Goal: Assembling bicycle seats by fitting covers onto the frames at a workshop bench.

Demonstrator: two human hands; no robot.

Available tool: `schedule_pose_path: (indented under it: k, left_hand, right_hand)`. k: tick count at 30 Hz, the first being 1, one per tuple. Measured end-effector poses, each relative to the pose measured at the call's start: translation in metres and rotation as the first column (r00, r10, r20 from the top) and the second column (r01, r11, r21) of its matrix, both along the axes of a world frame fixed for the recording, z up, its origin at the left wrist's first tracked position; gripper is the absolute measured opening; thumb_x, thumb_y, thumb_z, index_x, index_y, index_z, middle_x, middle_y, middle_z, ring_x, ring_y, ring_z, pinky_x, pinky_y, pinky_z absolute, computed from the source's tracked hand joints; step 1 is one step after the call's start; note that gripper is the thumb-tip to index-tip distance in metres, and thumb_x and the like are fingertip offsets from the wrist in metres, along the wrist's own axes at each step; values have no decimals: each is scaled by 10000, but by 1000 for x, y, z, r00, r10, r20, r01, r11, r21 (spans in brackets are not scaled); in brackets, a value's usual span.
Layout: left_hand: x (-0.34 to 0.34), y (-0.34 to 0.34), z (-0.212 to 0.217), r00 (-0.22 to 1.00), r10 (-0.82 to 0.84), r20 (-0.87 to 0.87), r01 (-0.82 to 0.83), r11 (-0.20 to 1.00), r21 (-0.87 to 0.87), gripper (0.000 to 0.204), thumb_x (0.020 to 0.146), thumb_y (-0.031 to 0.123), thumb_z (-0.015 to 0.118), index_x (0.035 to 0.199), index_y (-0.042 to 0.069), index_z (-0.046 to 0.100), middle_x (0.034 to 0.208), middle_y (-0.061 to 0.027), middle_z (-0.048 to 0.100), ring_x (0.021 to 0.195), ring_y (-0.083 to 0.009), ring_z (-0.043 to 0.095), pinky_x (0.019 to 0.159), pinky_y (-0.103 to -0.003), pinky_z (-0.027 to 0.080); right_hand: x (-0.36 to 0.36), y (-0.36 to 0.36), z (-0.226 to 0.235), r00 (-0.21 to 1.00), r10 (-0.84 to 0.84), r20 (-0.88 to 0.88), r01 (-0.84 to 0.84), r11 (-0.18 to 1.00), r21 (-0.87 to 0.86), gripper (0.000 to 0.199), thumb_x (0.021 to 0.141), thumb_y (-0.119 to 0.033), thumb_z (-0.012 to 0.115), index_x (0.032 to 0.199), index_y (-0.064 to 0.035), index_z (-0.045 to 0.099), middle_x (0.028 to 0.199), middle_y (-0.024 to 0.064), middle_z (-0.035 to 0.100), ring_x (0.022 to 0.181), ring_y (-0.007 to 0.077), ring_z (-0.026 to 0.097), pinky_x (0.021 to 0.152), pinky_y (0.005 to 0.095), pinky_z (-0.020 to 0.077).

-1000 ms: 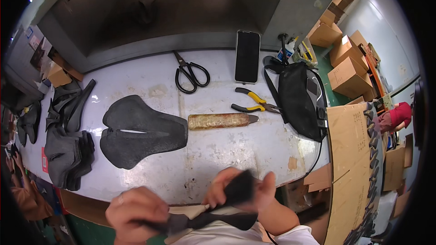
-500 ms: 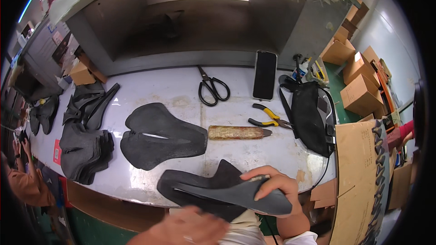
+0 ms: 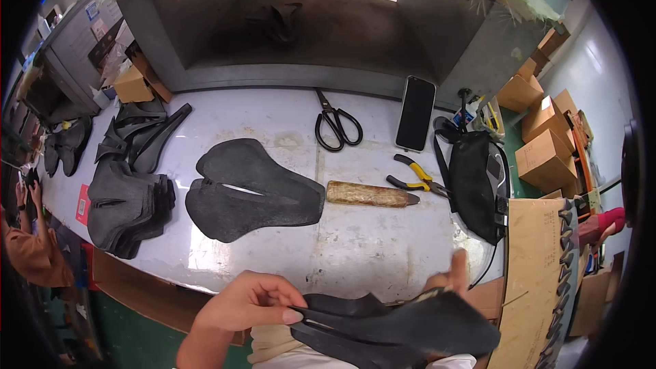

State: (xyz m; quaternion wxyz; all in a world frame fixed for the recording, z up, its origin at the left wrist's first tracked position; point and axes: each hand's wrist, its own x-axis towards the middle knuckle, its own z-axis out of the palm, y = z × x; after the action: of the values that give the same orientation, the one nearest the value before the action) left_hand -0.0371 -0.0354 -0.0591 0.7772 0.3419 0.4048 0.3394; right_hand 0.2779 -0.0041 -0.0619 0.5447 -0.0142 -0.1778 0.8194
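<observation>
A black bicycle saddle, with a lengthwise slot and a loose dark covering layer along its far edge, is held low at the table's front edge. My left hand pinches its slotted end between thumb and fingers. My right hand is at the far side of the narrower end, mostly hidden behind the saddle, with blurred fingers showing above its edge. Beyond lies a flat black saddle-shaped sheet with a slit. Beside it are a worn, tape-wrapped knife handle, yellow-and-black pliers and black scissors.
A stack of black saddle sheets and black saddle shells are at the left. A phone and black pouch lie right. A grey metal booth stands behind; cardboard boxes are at right. Another person works far left.
My left hand has gone from a blur below the saddle to pinching its slotted end. The saddle has moved right and nearer; my right hand has shifted behind it. The view has shifted slightly.
</observation>
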Motion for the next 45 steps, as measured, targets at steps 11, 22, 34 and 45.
schedule_pose_path:
  k: [11, 22, 34, 45]
  left_hand:
    - [43, -2, -17, 968, 101, 229, -30, 955, -295, 163, 841, 5, 687, 994, -36, 648, 802, -49, 662, 475, -3, 397, 416, -169, 237]
    - [67, -4, -9, 942, 70, 328, 31, 956, -293, 160, 919, 69, 643, 1062, -1, 634, 825, 11, 631, 608, 4, 462, 524, -155, 317]
    - [75, -10, -8, 912, 278, 301, -179, 931, -317, 170, 862, 44, 692, 982, -56, 624, 767, -66, 640, 471, -21, 397, 429, -176, 275]
    - [78, -16, -4, 971, 186, 148, -152, 964, -219, 122, 885, 4, 655, 999, -36, 637, 740, -33, 632, 531, -25, 457, 465, -186, 322]
  right_hand:
    - [13, -16, 16, 215, -369, 904, -376, 823, 425, 242, 890, -73, 626, 1130, -41, 629, 1269, 132, 572, 1219, 320, 494, 1050, 407, 372]
    - [-36, 2, -62, 411, -888, 207, 118, 277, 954, 232, 866, -112, 666, 1041, 13, 578, 920, 109, 647, 1004, 313, 635, 809, 445, 542]
    - [-8, -12, -33, 586, -249, 771, -317, 805, 501, 423, 824, 6, 692, 1228, 21, 568, 1251, 183, 586, 1179, 320, 573, 1024, 422, 451]
    - [-22, 3, -55, 528, -737, 422, -172, 394, 903, 228, 763, -117, 778, 977, -76, 713, 1047, 97, 664, 1018, 256, 598, 741, 387, 483]
